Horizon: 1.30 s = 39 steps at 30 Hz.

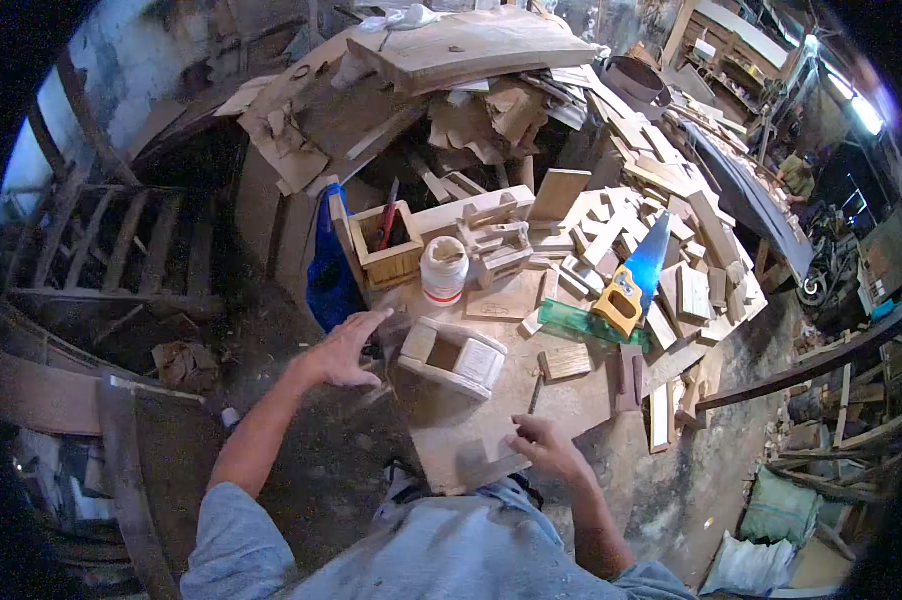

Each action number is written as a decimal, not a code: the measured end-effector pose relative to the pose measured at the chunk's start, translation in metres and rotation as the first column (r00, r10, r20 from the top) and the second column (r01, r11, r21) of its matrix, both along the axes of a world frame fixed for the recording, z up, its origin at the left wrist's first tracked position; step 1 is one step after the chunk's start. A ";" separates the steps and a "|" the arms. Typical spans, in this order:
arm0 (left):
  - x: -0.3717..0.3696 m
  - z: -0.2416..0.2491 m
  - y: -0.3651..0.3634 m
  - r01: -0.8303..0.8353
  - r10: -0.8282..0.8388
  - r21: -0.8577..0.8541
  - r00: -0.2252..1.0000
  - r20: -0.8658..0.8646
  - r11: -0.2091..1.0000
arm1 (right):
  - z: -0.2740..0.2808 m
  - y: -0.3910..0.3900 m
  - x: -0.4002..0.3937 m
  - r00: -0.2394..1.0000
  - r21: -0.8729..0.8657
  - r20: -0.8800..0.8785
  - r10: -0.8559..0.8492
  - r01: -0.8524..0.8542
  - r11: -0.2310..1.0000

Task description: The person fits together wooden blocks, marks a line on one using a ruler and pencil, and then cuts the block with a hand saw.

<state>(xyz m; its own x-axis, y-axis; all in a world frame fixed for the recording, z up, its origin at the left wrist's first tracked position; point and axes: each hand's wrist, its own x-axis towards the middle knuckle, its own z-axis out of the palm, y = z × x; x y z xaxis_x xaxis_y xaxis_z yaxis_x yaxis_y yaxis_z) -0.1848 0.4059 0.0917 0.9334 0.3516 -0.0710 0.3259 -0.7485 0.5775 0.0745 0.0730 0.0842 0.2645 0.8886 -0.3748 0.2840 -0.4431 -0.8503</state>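
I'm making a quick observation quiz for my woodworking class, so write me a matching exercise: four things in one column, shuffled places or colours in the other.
1. Saw handle
2. Jar
3. Slim tool
4. Small wooden frame

A. On the bench, between left hand and right hand
B. Yellow
C. Standing in an open-topped wooden box
D. White, red band near its base

Pairs: 1-B, 2-D, 3-C, 4-A

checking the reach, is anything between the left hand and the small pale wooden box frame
Nothing visible stands between the left hand and the small pale wooden box frame. The white plastic jar stands beyond the frame, off that path.
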 end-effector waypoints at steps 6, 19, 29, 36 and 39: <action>0.013 -0.026 0.005 0.028 -0.020 -0.055 0.990 0.138 0.998 | -0.012 0.021 -0.045 0.987 -0.080 0.132 0.086 -0.076 0.994; 0.042 -0.055 0.015 0.108 -0.101 -0.029 0.979 0.178 0.994 | -0.017 0.013 -0.070 0.886 0.031 0.352 -0.302 0.312 0.950; 0.042 -0.065 0.017 0.114 -0.100 -0.068 0.978 0.184 0.991 | 0.008 0.029 -0.067 0.818 0.081 0.490 -0.301 0.301 0.950; 0.044 -0.081 0.024 0.186 -0.137 -0.126 0.937 0.321 0.974 | 0.030 0.054 -0.038 0.702 0.234 0.672 -0.236 0.100 0.967; 0.044 -0.063 0.019 0.155 -0.135 -0.038 0.940 0.314 0.987 | 0.037 0.066 -0.039 0.691 0.311 0.656 -0.304 0.119 0.943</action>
